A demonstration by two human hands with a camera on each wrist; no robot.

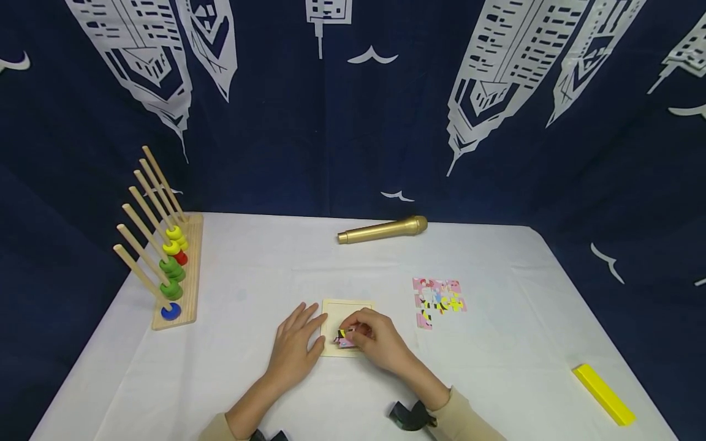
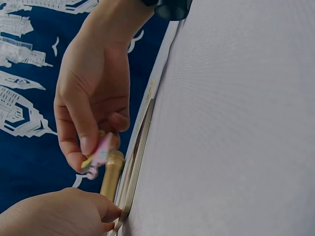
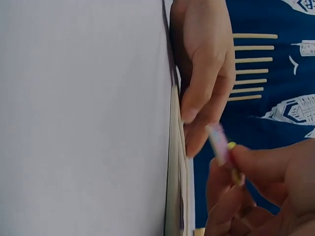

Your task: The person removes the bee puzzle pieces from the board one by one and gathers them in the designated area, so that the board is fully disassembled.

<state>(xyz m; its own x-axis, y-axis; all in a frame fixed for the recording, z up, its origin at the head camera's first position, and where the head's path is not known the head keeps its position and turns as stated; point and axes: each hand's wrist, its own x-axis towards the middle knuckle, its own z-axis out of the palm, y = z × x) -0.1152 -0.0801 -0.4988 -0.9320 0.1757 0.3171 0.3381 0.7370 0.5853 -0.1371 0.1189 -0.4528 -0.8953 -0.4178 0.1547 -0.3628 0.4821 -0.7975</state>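
Low over the pale wooden puzzle tray (image 1: 347, 306), my right hand (image 1: 377, 340) pinches a jigsaw piece (image 1: 345, 338) in pink, yellow and black between thumb and fingers. The left wrist view shows the same piece (image 2: 102, 150) tilted above the tray's edge. My left hand (image 1: 295, 346) lies at the tray's left side, fingers extended, with its fingertips right at the rim; the thumb (image 3: 189, 110) shows close to that edge. Farther right on the table, several joined jigsaw pieces (image 1: 436, 294) form a pink patch with yellow and black parts.
At the far left stands a wooden peg rack (image 1: 193, 269) with coloured rings on upright rods. A gold microphone (image 1: 383, 231) lies near the back edge. Toward the right edge lies a yellow block (image 1: 603, 395). A dark blue curtain (image 1: 331, 135) hangs behind the white table.
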